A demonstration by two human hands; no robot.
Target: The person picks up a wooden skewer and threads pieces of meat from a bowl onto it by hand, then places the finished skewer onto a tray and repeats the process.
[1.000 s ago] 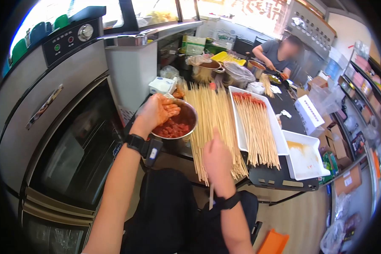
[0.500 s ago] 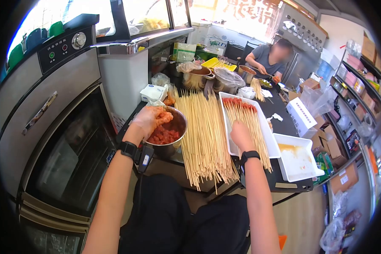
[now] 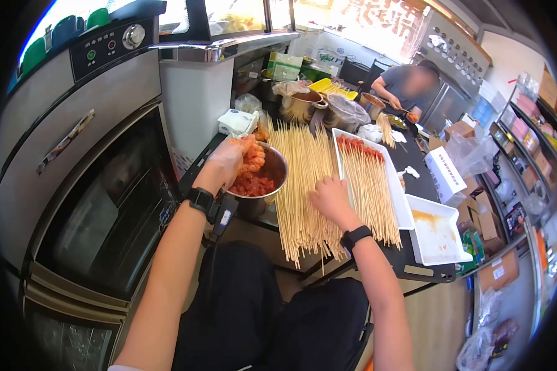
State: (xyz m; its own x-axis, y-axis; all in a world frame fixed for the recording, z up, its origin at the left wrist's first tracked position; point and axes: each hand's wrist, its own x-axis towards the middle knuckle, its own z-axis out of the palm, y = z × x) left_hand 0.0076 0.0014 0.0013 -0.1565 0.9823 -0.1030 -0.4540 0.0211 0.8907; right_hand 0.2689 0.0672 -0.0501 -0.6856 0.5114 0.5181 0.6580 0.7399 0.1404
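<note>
My left hand, in a clear glove, is closed around pieces of reddish meat at the left rim of a metal pot. More red meat lies inside that pot. My right hand rests on a wide pile of bare wooden skewers, its fingers bent downward; whether it pinches one is too small to tell. Just right of it, a white tray holds a row of skewers with red meat at their far ends.
A second white tray with yellowish liquid stands at the right. Lidded and open pots stand behind the skewers. Across the table sits a person holding a skewer. An oven is at the left, shelves at the right.
My right hand has moved left from the skewers in the tray onto the bare skewer pile. My left hand still holds meat by the pot. The whole view has shifted slightly.
</note>
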